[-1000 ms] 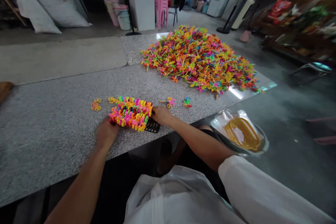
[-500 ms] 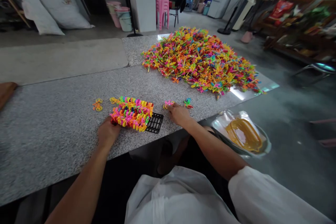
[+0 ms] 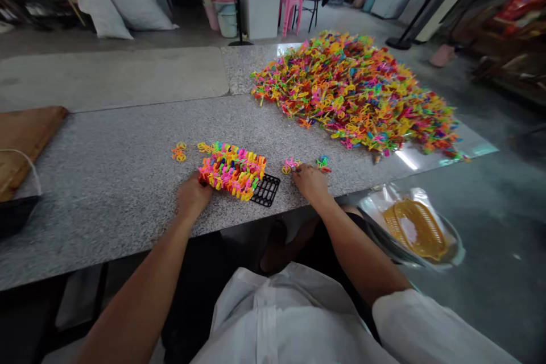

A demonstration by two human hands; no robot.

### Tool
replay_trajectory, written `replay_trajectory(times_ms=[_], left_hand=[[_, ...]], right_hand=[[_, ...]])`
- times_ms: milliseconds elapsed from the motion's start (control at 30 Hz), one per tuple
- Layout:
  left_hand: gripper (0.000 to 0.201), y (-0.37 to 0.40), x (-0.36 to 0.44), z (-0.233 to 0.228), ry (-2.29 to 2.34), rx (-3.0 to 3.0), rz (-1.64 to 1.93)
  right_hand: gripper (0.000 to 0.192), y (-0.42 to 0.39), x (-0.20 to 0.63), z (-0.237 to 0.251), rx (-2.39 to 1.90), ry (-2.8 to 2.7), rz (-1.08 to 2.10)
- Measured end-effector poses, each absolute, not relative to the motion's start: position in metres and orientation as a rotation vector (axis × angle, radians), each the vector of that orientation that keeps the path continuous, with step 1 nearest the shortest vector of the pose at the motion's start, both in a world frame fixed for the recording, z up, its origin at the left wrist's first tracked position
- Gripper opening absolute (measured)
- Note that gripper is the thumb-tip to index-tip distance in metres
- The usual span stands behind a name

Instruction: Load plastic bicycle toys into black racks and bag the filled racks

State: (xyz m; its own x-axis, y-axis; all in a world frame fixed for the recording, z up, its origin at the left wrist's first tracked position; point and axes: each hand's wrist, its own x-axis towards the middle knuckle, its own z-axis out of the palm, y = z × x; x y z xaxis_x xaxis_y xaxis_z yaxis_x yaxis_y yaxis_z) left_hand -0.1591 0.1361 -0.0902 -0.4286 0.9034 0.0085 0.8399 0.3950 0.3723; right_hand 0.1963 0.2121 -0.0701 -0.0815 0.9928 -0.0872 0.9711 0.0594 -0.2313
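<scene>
My left hand [image 3: 194,196] is closed on the left end of a black grid rack [image 3: 267,190], whose bare right end shows open cells. Rows of small bright plastic pieces [image 3: 234,169] in pink, yellow, orange and red cover the rest of the rack. My right hand [image 3: 313,183] has its fingers drawn together at a little cluster of pink and yellow plastic pieces [image 3: 290,165]; what lies between the fingertips is too small to make out. Just beyond that hand are a few green, blue and red pieces [image 3: 323,163]. Some orange and yellow pieces [image 3: 179,151] lie left of the rack.
A large heap of the same colourful pieces [image 3: 354,91] covers the far right of the speckled stone table [image 3: 128,182]. A yellow basket [image 3: 416,227] sits in a plastic-lined tub below the right edge. At left are a brown board [image 3: 29,142] and a black container [image 3: 17,216].
The view has swung left, so everything appears shifted right and slightly up, and the black container has come into sight. Both hands keep nearly the same places beside the rack and cluster.
</scene>
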Motion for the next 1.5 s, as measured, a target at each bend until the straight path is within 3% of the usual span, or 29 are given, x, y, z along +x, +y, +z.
replay_trajectory(times_ms=[100,267,333,733,1233,1500], left_hand=[[0.036,0.137,-0.158,-0.091,2.456,1.544,0.484],[0.036,0.137,-0.156,-0.089,2.450,1.530,0.491],[0.035,0.137,-0.156,-0.089,2.447,1.515,0.485],[0.025,0.135,-0.155,-0.090,2.405,1.523,0.574],[0.027,0.134,-0.154,-0.088,2.408,1.510,0.566],[0.026,0.135,-0.153,-0.091,2.381,1.498,0.596]], right_hand=[[0.024,0.202,0.192,-0.073,-2.013,-2.029,0.497],[0.017,0.167,0.157,-0.075,-1.577,-1.691,1.246],[0.012,0.154,0.141,-0.076,-1.433,-1.660,1.398],[0.013,0.143,0.128,-0.089,-1.498,-2.056,0.851],[0.013,0.136,0.123,-0.104,-1.484,-2.011,0.784],[0.016,0.131,0.122,-0.112,-1.325,-2.271,0.468]])
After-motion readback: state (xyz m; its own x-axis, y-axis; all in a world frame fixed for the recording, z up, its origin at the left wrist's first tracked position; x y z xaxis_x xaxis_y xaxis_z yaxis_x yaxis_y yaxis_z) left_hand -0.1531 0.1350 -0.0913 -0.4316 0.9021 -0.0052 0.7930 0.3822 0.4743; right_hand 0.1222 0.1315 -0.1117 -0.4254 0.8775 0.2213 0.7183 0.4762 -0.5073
